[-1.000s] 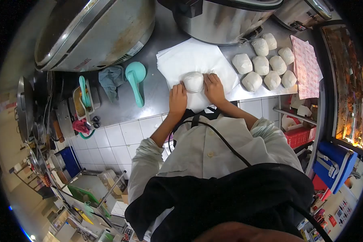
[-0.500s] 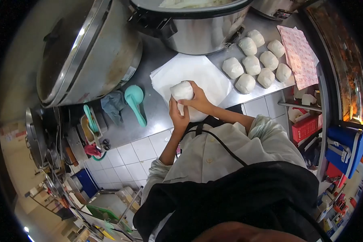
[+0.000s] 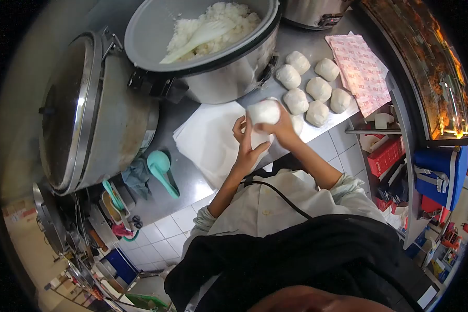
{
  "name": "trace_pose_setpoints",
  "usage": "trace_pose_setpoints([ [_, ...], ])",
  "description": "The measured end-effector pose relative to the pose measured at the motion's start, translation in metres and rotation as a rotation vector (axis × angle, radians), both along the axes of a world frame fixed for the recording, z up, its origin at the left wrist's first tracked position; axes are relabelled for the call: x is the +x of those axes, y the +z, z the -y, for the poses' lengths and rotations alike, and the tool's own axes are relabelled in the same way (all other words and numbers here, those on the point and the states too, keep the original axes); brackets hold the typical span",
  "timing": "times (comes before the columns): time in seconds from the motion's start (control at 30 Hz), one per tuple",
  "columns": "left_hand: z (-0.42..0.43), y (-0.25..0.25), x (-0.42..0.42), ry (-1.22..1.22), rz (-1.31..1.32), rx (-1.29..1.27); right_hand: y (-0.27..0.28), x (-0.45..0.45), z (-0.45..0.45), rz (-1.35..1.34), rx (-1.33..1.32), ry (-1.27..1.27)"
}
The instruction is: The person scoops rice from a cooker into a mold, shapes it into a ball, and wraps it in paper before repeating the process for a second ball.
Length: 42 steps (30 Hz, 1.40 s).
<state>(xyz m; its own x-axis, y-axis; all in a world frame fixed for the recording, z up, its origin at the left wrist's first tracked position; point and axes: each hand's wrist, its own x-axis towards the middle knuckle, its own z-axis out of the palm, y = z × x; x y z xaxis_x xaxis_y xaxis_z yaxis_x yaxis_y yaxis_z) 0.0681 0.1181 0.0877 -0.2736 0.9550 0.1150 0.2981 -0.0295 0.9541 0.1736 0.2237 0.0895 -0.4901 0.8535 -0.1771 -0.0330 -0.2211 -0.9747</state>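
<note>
My right hand (image 3: 280,127) grips a white paper-wrapped rice ball (image 3: 263,112) over the right end of the paper stack. Beside it, my left hand (image 3: 248,148) has its thumb spread away and one finger raised against or close to the ball's left side; contact is hard to tell. A stack of white paper sheets (image 3: 205,132) lies flat on the steel counter beneath the hands. Just to the right sit several more wrapped rice balls (image 3: 318,89) in loose rows, one partly hidden behind my right hand.
Behind the hands stands an uncovered rice cooker (image 3: 229,86) with rice (image 3: 229,21) and a white paddle (image 3: 203,39). A large lidded pot (image 3: 109,114) is at left, near a turquoise scoop (image 3: 160,169) and a grey cloth (image 3: 136,177). Pink printed paper (image 3: 356,73) lies at right.
Both hands have moved right with the wrapped ball, nearer the others. My left hand has loosened from it, thumb spreading. The view has shifted, showing more of the rice cooker.
</note>
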Motion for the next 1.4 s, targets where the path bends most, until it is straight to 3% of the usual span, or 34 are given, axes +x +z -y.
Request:
trace_pose_setpoints([
  [0.07, -0.012, -0.009, -0.006, 0.089, -0.067, 0.056, -0.010, 0.030, -0.034, 0.026, -0.097, -0.265],
  [0.1, -0.017, -0.012, -0.011, 0.189, -0.135, 0.105, 0.010, 0.047, -0.058, 0.342, 0.055, -0.366],
  [0.13, -0.015, -0.002, -0.023, 0.251, 0.014, 0.025, -0.025, 0.078, -0.097, 0.214, 0.065, -0.447],
  [0.17, -0.011, -0.001, -0.038, 0.352, 0.006, 0.004, -0.027, 0.110, -0.132, 0.301, 0.227, -0.466],
  [0.2, -0.003, -0.004, -0.054, 0.466, -0.057, 0.039, 0.007, 0.117, -0.142, 0.270, 0.102, -0.654],
  [0.23, 0.009, -0.005, -0.070, 0.571, -0.179, 0.118, -0.010, 0.145, -0.174, 0.480, 0.154, -0.769],
  [0.3, 0.041, -0.011, -0.102, 0.869, -0.480, 0.062, -0.061, 0.201, -0.224, 0.463, 0.107, -0.830],
  [0.37, 0.076, -0.009, -0.127, 1.069, -0.825, -0.061, -0.109, 0.243, -0.260, 0.984, -0.047, -0.706],
  [0.4, 0.097, -0.017, -0.134, 1.167, -0.929, -0.224, -0.098, 0.229, -0.264, 1.162, -0.135, -0.690],
  [0.43, 0.111, -0.023, -0.137, 1.187, -0.931, -0.227, -0.087, 0.218, -0.265, 1.341, -0.224, -0.670],
  [0.5, 0.129, -0.033, -0.143, 1.301, -1.035, -0.795, -0.071, 0.206, -0.283, 1.614, -0.131, -0.537],
  [0.53, 0.136, -0.035, -0.145, 1.321, -1.027, -0.794, -0.081, 0.199, -0.299, 1.676, 0.219, -0.721],
  [0.57, 0.142, -0.037, -0.146, 1.228, -0.892, -0.977, -0.021, 0.161, -0.290, 1.618, 0.512, -0.765],
  [0.6, 0.150, -0.041, -0.147, 1.124, -0.747, -1.151, 0.024, 0.135, -0.296, 1.440, 0.840, -0.692],
  [0.63, 0.165, -0.061, -0.150, 1.139, -0.737, -1.152, 0.060, 0.099, -0.302, 0.808, 1.291, -0.634],
  [0.67, 0.182, -0.093, -0.158, 1.139, -0.789, -1.080, 0.131, 0.039, -0.269, 0.614, 0.819, -0.463],
  [0.7, 0.191, -0.110, -0.164, 1.137, -0.842, -1.006, 0.159, 0.001, -0.266, 0.422, 0.718, -0.254],
  [0.73, 0.170, -0.080, -0.154, 1.208, -0.759, -0.809, 0.196, -0.045, -0.241, 0.210, 0.771, 0.026],
  [0.8, 0.155, -0.060, -0.148, 1.226, -0.692, -0.743, 0.204, -0.122, -0.223, 0.141, 1.049, 0.388],
  [0.87, 0.136, -0.038, -0.140, 1.281, -0.634, -0.573, 0.210, -0.182, -0.193, 0.534, 0.576, 0.854],
  [0.9, 0.126, -0.022, -0.135, 1.260, -0.470, -0.547, 0.221, -0.205, -0.177, 0.771, 0.318, 1.040],
  [0.97, 0.108, -0.007, -0.126, 1.141, -0.518, -0.171, 0.191, -0.244, -0.168, 0.873, 0.214, 1.162],
  [1.0, 0.101, 0.002, -0.119, 1.121, -0.435, -0.151, 0.179, -0.258, -0.169, 0.968, 0.096, 1.276],
  [1.03, 0.101, -0.002, -0.118, 1.059, -0.610, -0.128, 0.177, -0.264, -0.172, 0.963, 0.101, 1.279],
  [1.1, 0.102, -0.008, -0.109, 1.048, -0.230, 0.033, 0.174, -0.266, -0.184, 1.036, 0.023, 1.367],
  [1.13, 0.097, 0.000, -0.108, 1.052, -0.223, 0.036, 0.194, -0.256, -0.189, 0.974, 0.046, 1.469],
  [1.2, 0.085, 0.024, -0.102, 1.003, -0.013, 0.274, 0.229, -0.247, -0.209, 1.246, -0.031, 1.504],
  [1.23, 0.101, -0.017, -0.117, 0.972, -0.213, 0.321, 0.220, -0.237, -0.238, 1.309, -0.033, 1.481],
  [1.27, 0.102, -0.010, -0.120, 0.960, -0.158, 0.267, 0.211, -0.227, -0.262, 1.370, -0.038, 1.458],
  [1.33, 0.106, -0.013, -0.141, 0.950, -0.095, 0.215, 0.275, -0.191, -0.221, 1.438, 0.495, 0.904],
  [1.37, 0.115, -0.031, -0.168, 0.757, -0.471, 0.110, 0.269, -0.189, -0.236, 1.445, 0.494, 0.905],
  [1.4, 0.114, -0.041, -0.184, 0.538, -0.836, 0.005, 0.257, -0.188, -0.262, 1.634, 0.810, 0.997],
])
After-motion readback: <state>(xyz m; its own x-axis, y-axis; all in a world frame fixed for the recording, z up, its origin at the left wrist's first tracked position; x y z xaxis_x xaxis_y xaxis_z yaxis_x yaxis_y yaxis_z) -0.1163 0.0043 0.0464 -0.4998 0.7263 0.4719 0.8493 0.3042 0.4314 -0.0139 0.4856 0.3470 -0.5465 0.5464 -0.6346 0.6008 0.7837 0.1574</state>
